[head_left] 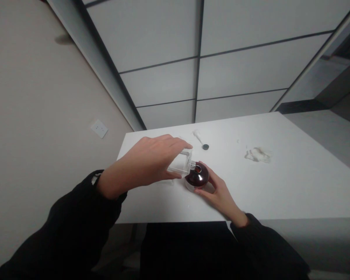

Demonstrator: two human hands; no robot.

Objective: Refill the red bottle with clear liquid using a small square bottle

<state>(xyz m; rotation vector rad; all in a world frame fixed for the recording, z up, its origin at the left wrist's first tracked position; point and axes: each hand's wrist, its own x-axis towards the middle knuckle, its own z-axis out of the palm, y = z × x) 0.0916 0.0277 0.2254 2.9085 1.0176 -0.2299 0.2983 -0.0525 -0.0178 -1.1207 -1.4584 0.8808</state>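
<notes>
My left hand (151,159) is closed round a clear, square-sided glass bottle (181,162), tipped on its side with its threaded neck pointing right. That neck meets the opening of a dark brown round bottle (198,177); whether the two rims touch I cannot tell. On the white table, the brown bottle stands upright with my right hand (220,190) wrapped round its right side. A pale label shows low on its front. Just beyond the bottles lies a dropper (204,146) with a dark round cap.
A crumpled clear plastic wrapper or tissue (259,154) lies on the right half of the white table (294,186). White sliding panels (163,85) stand behind the table. At the left is a wall with a socket (99,128).
</notes>
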